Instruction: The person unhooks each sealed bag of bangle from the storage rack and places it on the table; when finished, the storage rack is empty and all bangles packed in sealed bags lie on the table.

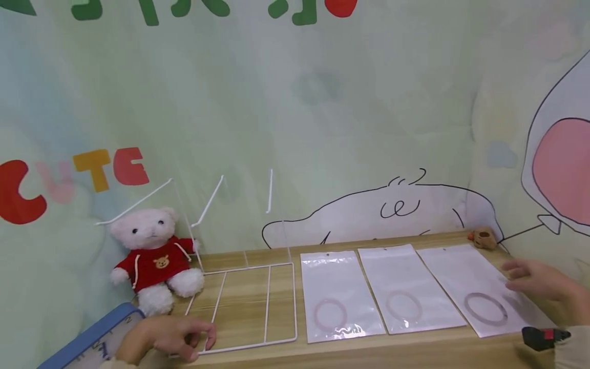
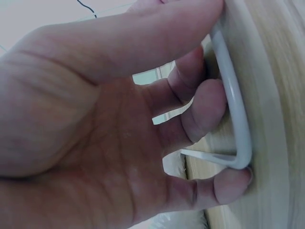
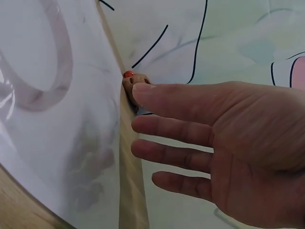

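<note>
At the left, a white wire rack [image 1: 252, 346] stands on the wooden table, with upright wires and sloping top arms. My left hand [image 1: 168, 335] grips the front left corner of its base. In the left wrist view the bent fingers [image 2: 205, 109] and thumb lie against the white wire [image 2: 236, 107]. My right hand [image 1: 541, 282] is held with extended fingers over the right edge of the rightmost white plastic packet [image 1: 454, 269], holding nothing. A ring [image 1: 485, 309] shows in that packet. Two more packets lie beside it, the middle one [image 1: 392, 269] and the left one [image 1: 329, 279], each with a pale ring.
A white teddy bear [image 1: 159, 266] in a red sweater sits behind the rack's left side. A blue-framed clock [image 1: 108, 328] stands at the front left. Near the back right edge lies a small brown figurine [image 1: 484, 239]. A printed curtain [image 1: 369, 102] hangs behind the table.
</note>
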`<state>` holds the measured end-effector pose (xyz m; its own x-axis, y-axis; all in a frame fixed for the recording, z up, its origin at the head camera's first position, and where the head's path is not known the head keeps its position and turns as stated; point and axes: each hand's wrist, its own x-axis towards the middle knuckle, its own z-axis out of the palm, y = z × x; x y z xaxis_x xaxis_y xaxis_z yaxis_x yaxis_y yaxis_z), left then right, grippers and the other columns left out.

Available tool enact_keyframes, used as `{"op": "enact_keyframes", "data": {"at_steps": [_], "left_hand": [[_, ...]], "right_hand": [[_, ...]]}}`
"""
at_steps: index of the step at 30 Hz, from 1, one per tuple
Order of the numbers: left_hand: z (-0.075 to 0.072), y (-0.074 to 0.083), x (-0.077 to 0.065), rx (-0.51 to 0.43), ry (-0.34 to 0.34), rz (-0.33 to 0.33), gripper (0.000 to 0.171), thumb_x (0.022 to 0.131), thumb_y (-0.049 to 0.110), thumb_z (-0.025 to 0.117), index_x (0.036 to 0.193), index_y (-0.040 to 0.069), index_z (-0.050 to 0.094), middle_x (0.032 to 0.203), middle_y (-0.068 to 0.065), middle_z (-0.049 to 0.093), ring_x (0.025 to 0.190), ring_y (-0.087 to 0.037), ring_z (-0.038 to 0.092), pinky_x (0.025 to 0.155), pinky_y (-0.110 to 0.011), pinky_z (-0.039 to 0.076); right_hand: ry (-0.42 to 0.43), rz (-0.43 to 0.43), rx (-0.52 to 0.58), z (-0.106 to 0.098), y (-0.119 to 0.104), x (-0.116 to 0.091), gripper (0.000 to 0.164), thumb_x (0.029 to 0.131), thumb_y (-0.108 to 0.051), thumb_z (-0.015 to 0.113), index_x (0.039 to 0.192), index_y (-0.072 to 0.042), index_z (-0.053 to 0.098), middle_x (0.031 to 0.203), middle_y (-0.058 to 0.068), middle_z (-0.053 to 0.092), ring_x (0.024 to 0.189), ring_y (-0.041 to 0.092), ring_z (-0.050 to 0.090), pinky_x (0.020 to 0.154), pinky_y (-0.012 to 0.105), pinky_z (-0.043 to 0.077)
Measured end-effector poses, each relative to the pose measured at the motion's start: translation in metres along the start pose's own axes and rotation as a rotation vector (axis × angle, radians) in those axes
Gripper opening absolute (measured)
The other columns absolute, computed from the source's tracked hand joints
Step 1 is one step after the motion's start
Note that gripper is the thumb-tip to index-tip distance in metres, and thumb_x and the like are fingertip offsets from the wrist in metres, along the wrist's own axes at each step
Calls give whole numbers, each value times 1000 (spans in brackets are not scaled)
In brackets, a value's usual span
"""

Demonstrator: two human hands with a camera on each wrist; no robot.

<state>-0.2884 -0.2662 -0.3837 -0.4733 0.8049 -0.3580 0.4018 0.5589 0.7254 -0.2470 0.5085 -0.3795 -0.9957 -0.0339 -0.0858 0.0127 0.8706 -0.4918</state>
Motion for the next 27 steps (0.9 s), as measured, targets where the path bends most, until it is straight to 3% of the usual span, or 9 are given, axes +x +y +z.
{"op": "enact_keyframes", "data": {"at_steps": [4,11,19,22,27], "left_hand": [[2,-4,4,17,3,20,25,85,1,64,104,15,59,78,14,49,69,2,46,60,-18,33],[-3,0,7,54,2,23,26,84,1,65,104,16,58,79,15,50,70,2,47,61,-17,35],[-7,12,9,133,53,-46,30,82,-2,64,102,20,58,79,12,51,71,-1,47,65,-20,37],[-6,12,12,152,91,-42,28,85,-1,63,103,20,58,79,12,52,70,-1,48,63,-21,38],[-9,9,17,144,191,61,18,93,6,62,109,12,55,80,8,53,69,-2,48,61,-22,40]], "right_hand": [[12,-6,-3,-2,-5,3,55,94,-18,67,127,20,45,111,40,58,99,51,60,78,56,52],[78,-125,107,-4,-21,1,52,99,-18,61,135,15,44,121,37,58,100,41,64,76,48,55],[97,-232,128,-9,-34,3,42,99,-11,59,132,13,47,121,32,62,89,4,64,70,35,54],[87,-242,136,-8,-38,3,39,98,-8,59,130,13,50,118,31,63,88,6,65,70,36,53],[54,-244,171,0,-49,9,39,98,-12,61,129,9,54,116,26,66,89,15,67,70,38,50]]}}
